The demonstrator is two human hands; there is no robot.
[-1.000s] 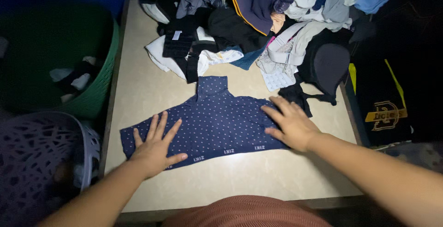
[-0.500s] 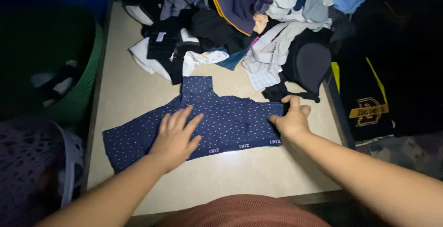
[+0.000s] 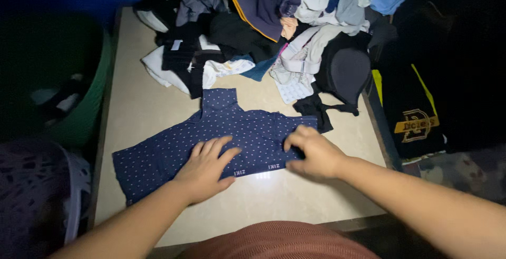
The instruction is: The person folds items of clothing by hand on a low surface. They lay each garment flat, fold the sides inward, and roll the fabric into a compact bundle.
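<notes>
Both bare forearms reach forward from the bottom of the view, converging toward the middle. The left hand [image 3: 206, 167] lies palm down and flat, fingers extended and slightly spread, pointing forward and a little to the right, thumb held out to the side. The right hand [image 3: 312, 155] sits just beside it, close to the left fingertips, knuckles up, its fingers curled and drawn together, pointing left toward the other hand.

Soft matt cloth, navy with small white dots, makes up the garment [image 3: 211, 138] spread on the bench [image 3: 132, 111], whose pale top looks smooth with a faint sheen. A heap of matt fabrics [image 3: 274, 22] lies behind, beside a green plastic basket [image 3: 87, 111].
</notes>
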